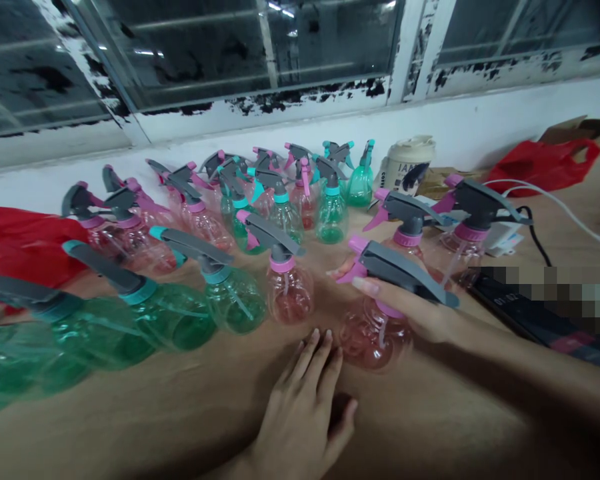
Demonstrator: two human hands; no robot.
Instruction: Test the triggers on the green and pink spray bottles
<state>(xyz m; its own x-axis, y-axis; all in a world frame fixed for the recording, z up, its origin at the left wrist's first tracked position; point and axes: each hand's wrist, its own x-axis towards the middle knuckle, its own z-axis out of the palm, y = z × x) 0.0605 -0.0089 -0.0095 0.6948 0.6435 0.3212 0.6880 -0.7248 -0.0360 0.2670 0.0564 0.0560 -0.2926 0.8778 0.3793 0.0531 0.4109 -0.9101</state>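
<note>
My right hand (420, 310) grips the neck and trigger of a pink spray bottle (370, 337), which has a grey and pink spray head and stands at or just above the table. Flat on the wooden table, fingers stretched forward, lies my left hand (303, 407); it holds nothing. Just beyond its fingertips stands another pink spray bottle (290, 297). Green spray bottles (235, 300) with teal collars run in a row to the left. Two more pink spray bottles (407, 240) stand behind my right hand.
Several pink and green spray bottles (333, 217) crowd near the wall. Red plastic bags (25, 247) lie at far left and far right. A paper cup (407, 163), a white cable (545, 193) and a dark phone (525, 313) occupy the right side.
</note>
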